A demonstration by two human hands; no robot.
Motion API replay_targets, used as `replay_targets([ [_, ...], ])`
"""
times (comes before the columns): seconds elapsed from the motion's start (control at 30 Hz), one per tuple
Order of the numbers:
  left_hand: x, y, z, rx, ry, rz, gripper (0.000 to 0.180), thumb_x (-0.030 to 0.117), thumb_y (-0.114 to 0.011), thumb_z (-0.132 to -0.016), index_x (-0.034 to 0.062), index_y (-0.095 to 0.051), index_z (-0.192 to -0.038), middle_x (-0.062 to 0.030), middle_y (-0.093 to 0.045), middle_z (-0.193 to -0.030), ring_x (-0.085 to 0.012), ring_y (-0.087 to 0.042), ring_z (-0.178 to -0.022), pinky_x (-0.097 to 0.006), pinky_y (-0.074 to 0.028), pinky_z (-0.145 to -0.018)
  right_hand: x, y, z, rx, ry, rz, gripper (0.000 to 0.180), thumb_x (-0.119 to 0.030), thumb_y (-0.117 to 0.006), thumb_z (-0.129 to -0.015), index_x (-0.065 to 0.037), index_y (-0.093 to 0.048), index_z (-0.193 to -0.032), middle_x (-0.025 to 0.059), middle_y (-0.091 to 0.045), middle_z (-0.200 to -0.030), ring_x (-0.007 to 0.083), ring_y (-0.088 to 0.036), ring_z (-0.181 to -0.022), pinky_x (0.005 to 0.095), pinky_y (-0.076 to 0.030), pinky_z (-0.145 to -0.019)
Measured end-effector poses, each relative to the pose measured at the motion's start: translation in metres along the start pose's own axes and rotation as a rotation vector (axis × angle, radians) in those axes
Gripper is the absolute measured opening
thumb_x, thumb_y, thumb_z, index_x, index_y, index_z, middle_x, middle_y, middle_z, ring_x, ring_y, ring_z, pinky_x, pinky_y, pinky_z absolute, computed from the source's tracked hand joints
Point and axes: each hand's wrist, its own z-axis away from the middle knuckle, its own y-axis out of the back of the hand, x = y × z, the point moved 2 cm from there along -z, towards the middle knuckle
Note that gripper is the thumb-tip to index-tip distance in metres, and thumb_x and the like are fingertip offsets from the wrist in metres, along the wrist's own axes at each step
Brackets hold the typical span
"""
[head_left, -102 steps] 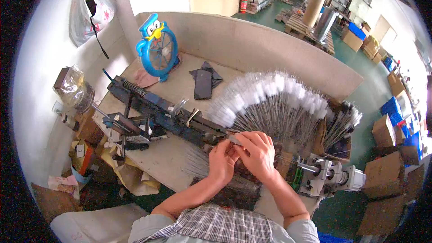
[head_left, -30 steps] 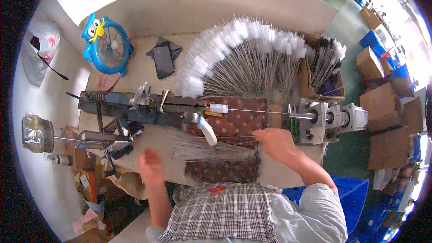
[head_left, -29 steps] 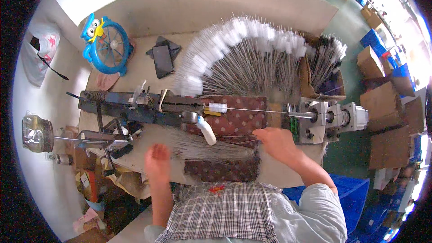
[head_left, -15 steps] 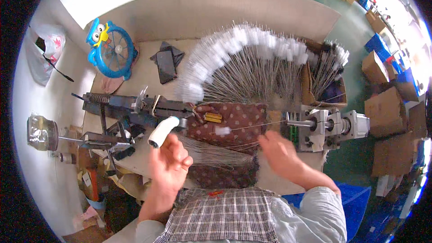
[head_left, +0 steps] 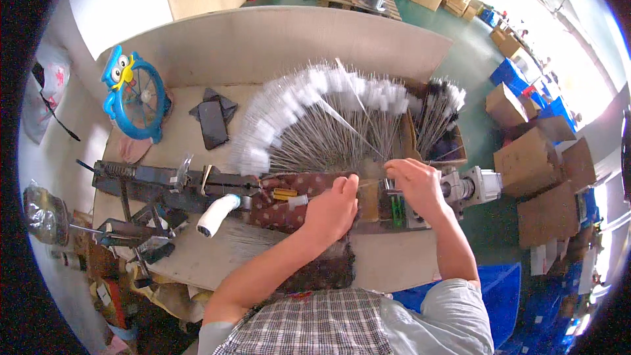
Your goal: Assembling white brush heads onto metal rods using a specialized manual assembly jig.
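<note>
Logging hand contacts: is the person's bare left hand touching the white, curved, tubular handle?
Apart. The head view shows the left hand right of the handle, with brown polka-dotted cloth visible in the gap between them.

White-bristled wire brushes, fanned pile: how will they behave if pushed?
White-bristled wire brushes probably snag and shift together: the stems crowd and cross. Each is likely light, given its thin stem; mostly straight stems suggest springy rather than floppy.

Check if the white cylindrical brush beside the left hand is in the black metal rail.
Out: the white brush shows over brown dotted cloth, apart from the rail.
</note>
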Motion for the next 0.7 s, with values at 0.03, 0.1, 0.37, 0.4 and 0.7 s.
replay_targets([
  [0.03, -0.005, -0.011, -0.007, -0.029, 0.008, -0.166, 0.025, 0.009, -0.054, -0.082, 0.0019, -0.05, -0.106, -0.0139, -0.057, -0.09, -0.0267, -0.062, -0.066, -0.035, -0.051, -0.055, 0.002, -0.002, -0.002, 0.022, 0.032, -0.008, 0.017, 0.002, -0.06, -0.074, -0.002, -0.063, -0.09, 0.0115, -0.065, -0.088, 0.0277, -0.063, -0.078, 0.0348, -0.051, -0.068],
  [0.1, -0.013, -0.023, -0.012, -0.08, 0.046, -0.315, 0.02, 0.007, -0.055, -0.078, 0.0035, -0.052, -0.098, -0.011, -0.054, -0.085, -0.0258, -0.063, -0.07, -0.036, -0.052, -0.057, 0.007, -0.008, -0.004, 0.045, 0.07, -0.029, 0.017, 0.001, -0.06, -0.075, -0.003, -0.063, -0.091, 0.012, -0.065, -0.087, 0.0282, -0.063, -0.077, 0.0357, -0.051, -0.067],
  [0.37, -0.036, -0.014, -0.028, -0.099, -0.082, -0.683, 0.007, 0.011, -0.056, -0.071, 0.0075, -0.052, -0.076, -0.0074, -0.051, -0.081, -0.0218, -0.059, -0.073, -0.033, -0.052, -0.058, 0.023, -0.019, -0.005, -0.14, 0.049, 0.019, 0.013, -0.022, -0.065, -0.075, -0.01, -0.069, -0.081, 0.0103, -0.064, -0.075, 0.0313, -0.062, -0.072, 0.0395, -0.05, -0.065],
  [0.4, -0.042, -0.005, -0.035, 0.017, -0.114, -0.755, 0.007, 0.012, -0.057, -0.068, 0.0077, -0.054, -0.074, -0.0068, -0.051, -0.081, -0.0202, -0.057, -0.075, -0.033, -0.052, -0.06, 0.015, -0.014, -0.007, -0.198, 0.082, -0.055, 0.013, -0.023, -0.067, -0.073, -0.011, -0.069, -0.078, 0.0089, -0.063, -0.072, 0.0303, -0.061, -0.071, 0.0394, -0.05, -0.065],
  [0.7, -0.049, 0.037, 0.016, 0.33, -0.049, -0.473, 0.017, 0.005, -0.055, -0.078, -0.0029, -0.059, -0.093, -0.0133, -0.056, -0.099, -0.0281, -0.057, -0.09, -0.035, -0.048, -0.076, -0.052, -0.063, -0.049, -0.163, 0.511, -0.173, 0.011, -0.024, -0.068, -0.069, -0.014, -0.069, -0.072, -0.0006, -0.063, -0.069, 0.0198, -0.058, -0.073, 0.0323, -0.049, -0.065],
])
